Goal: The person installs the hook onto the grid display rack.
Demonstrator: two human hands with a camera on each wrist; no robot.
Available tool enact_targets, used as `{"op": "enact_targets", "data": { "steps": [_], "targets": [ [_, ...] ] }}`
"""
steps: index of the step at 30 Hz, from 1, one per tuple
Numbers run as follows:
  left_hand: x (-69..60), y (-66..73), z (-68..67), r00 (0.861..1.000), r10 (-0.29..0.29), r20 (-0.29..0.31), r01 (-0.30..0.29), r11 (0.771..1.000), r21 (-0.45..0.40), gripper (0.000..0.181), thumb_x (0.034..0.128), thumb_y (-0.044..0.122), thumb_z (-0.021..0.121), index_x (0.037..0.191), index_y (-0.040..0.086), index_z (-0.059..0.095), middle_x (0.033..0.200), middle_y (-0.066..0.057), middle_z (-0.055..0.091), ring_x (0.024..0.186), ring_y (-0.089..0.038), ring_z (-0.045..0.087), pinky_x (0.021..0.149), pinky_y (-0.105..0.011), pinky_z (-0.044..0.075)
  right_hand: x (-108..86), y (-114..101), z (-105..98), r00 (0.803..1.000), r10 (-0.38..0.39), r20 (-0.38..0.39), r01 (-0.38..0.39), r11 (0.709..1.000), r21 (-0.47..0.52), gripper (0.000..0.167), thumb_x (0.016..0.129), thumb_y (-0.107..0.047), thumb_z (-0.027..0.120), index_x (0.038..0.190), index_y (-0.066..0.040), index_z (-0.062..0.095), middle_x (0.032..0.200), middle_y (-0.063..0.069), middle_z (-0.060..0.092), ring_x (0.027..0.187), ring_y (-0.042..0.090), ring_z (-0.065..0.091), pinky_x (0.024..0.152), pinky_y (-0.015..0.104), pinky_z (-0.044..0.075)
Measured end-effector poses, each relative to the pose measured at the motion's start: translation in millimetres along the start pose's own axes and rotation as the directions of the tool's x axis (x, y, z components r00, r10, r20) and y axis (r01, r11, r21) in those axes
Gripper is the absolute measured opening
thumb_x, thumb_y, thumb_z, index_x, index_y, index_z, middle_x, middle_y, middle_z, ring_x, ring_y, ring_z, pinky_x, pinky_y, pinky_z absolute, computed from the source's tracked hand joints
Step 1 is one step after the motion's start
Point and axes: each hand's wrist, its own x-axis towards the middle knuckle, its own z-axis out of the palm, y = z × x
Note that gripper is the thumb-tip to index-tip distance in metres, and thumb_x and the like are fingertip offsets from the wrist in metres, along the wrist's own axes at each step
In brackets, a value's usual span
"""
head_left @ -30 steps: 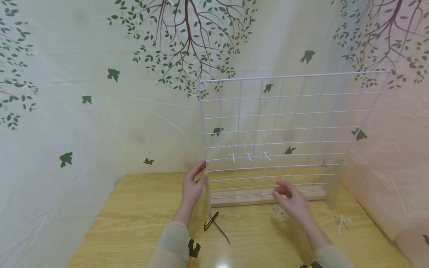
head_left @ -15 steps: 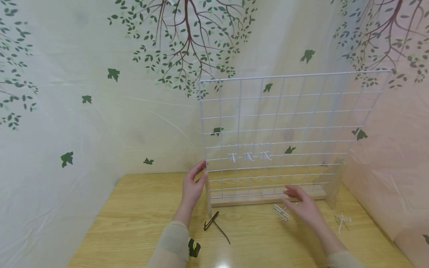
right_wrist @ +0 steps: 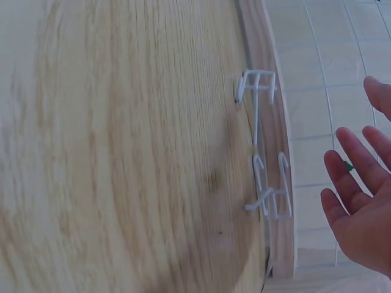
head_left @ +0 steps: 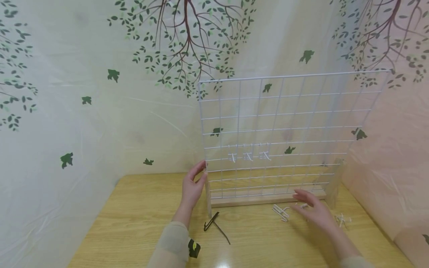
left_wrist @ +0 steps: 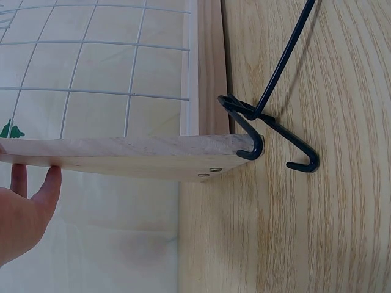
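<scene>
Right hand (head_left: 314, 214) has drifted toward four o'clock; left hand (head_left: 193, 188) keeps its place at the wire rack (head_left: 295, 76)

Head view: the right hand is lower and farther out than one second ago, over the table (head_left: 134, 223); its fingers are loosely extended and hold nothing; a loose hook (head_left: 304, 206), white and partly hidden, shows just beside the fingertips, at ten o'clock from the palm; crossed white hooks (head_left: 280, 213) lie near at nine o'clock, and a white cluster (head_left: 340, 220) at three o'clock, beside the wrist; the left hand has its fingertips at the wooden side (head_left: 208, 197) of the rack; from that hand, three hanging hooks (head_left: 248, 156) are at two o'clock on the grid, and a black hook (head_left: 212, 221) lies on the table at five o'clock.

Left wrist view: the left hand enters at eight o'clock, fingertips touching the outer face of the wooden side; I cannot tell whether they pinch it or merely rest there; the black hook is well apart, at two o'clock from the hand, overlapping the panel's foot in this view; two screws (left_wrist: 209, 173) show near that foot.

Right wrist view: the right hand is at four o'clock, fingers apart, holding nothing; a lower hook (right_wrist: 259, 199) lies at nine o'clock from it, an upper hook (right_wrist: 256, 97) between ten and eleven; both are white, along the wooden base (right_wrist: 276, 128).
</scene>
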Motion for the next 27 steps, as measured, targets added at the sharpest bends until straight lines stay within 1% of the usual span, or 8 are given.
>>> {"op": "enact_targets", "data": {
  "steps": [8, 10, 14, 20, 21, 24, 25, 27],
  "targets": [
    [0.4, -0.2, -0.4, 1.000, 0.006, 0.001, -0.006, 1.000, 0.003, 0.039, 0.0917, -0.010, 0.060, 0.131, -0.007, 0.057, 0.131, -0.023, 0.059, 0.122, -0.039, 0.052, 0.098, -0.052, 0.049, -5.6, 13, -8, 0.999, 0.022, 0.028, -0.022, 1.000, -0.011, 0.066, 0.093, -0.025, 0.071, 0.145, 0.000, 0.041, 0.135, 0.028, 0.054, 0.125, 0.049, 0.044, 0.101, 0.073, 0.031],
    [0.4, -0.2, -0.4, 1.000, 0.006, 0.001, -0.006, 1.000, 0.001, 0.039, 0.0918, -0.010, 0.060, 0.131, -0.007, 0.057, 0.131, -0.023, 0.059, 0.122, -0.039, 0.052, 0.098, -0.052, 0.049, -6.8, 17, -8, 1.000, 0.005, 0.020, -0.004, 1.000, -0.027, 0.065, 0.092, -0.024, 0.072, 0.143, 0.002, 0.043, 0.134, 0.028, 0.055, 0.123, 0.048, 0.047, 0.102, 0.070, 0.032],
    [0.3, 0.7, -0.6, 1.000, 0.002, 0.002, -0.002, 1.000, 0.000, 0.039, 0.0921, -0.009, 0.060, 0.131, -0.007, 0.057, 0.131, -0.023, 0.059, 0.122, -0.038, 0.052, 0.098, -0.053, 0.049, -9.1, 24, -8, 0.999, -0.043, -0.006, 0.042, 0.995, -0.092, 0.060, 0.090, -0.022, 0.074, 0.138, 0.003, 0.049, 0.129, 0.024, 0.060, 0.117, 0.042, 0.052, 0.103, 0.054, 0.041],
    [-0.1, 2.4, -0.9, 1.000, -0.005, 0.004, 0.005, 1.000, 0.004, 0.039, 0.0925, -0.008, 0.060, 0.131, -0.007, 0.057, 0.131, -0.022, 0.059, 0.122, -0.038, 0.052, 0.099, -0.053, 0.049, -14.6, 32, -8, 0.999, -0.037, -0.026, 0.033, 0.989, -0.142, 0.054, 0.089, -0.020, 0.075, 0.134, 0.002, 0.053, 0.126, 0.023, 0.062, 0.116, 0.044, 0.054, 0.100, 0.048, 0.045],
    [-0.1, 2.4, -0.8, 1.000, -0.004, 0.004, 0.004, 1.000, 0.005, 0.039, 0.0925, -0.008, 0.060, 0.131, -0.007, 0.057, 0.131, -0.023, 0.059, 0.122, -0.038, 0.052, 0.099, -0.053, 0.049, -15.4, 33, -8, 0.999, -0.031, -0.024, 0.028, 0.990, -0.138, 0.054, 0.089, -0.019, 0.075, 0.134, 0.003, 0.053, 0.126, 0.024, 0.062, 0.116, 0.045, 0.054, 0.100, 0.043, 0.046],
    [0.1, 1.2, -0.7, 1.000, 0.005, 0.006, -0.005, 1.000, 0.001, 0.039, 0.0923, -0.009, 0.060, 0.131, -0.008, 0.056, 0.130, -0.023, 0.059, 0.122, -0.039, 0.052, 0.098, -0.053, 0.049, -17.3, 35, -9, 0.999, -0.018, -0.027, 0.014, 0.990, -0.138, 0.056, 0.089, -0.020, 0.075, 0.134, 0.003, 0.053, 0.127, 0.024, 0.061, 0.116, 0.043, 0.054, 0.096, 0.018, 0.043],
    [0.2, 0.7, -0.7, 1.000, 0.004, 0.006, -0.004, 1.000, -0.001, 0.039, 0.0923, -0.009, 0.060, 0.131, -0.008, 0.056, 0.131, -0.023, 0.059, 0.122, -0.039, 0.052, 0.098, -0.053, 0.049, -17.8, 35, -9, 0.999, -0.017, -0.029, 0.013, 0.990, -0.138, 0.056, 0.088, -0.020, 0.076, 0.134, 0.004, 0.053, 0.127, 0.025, 0.061, 0.116, 0.043, 0.054, 0.094, 0.012, 0.040],
    [1.9, -5.9, -0.7, 1.000, 0.007, 0.004, -0.007, 1.000, -0.009, 0.039, 0.0925, -0.008, 0.061, 0.132, -0.006, 0.057, 0.131, -0.021, 0.060, 0.122, -0.037, 0.052, 0.098, -0.053, 0.049, -18.8, 36, -9, 0.999, -0.012, -0.031, 0.008, 0.990, -0.139, 0.057, 0.088, -0.019, 0.076, 0.134, 0.004, 0.053, 0.127, 0.025, 0.060, 0.117, 0.043, 0.054, 0.094, 0.011, 0.039]
  ]
}}
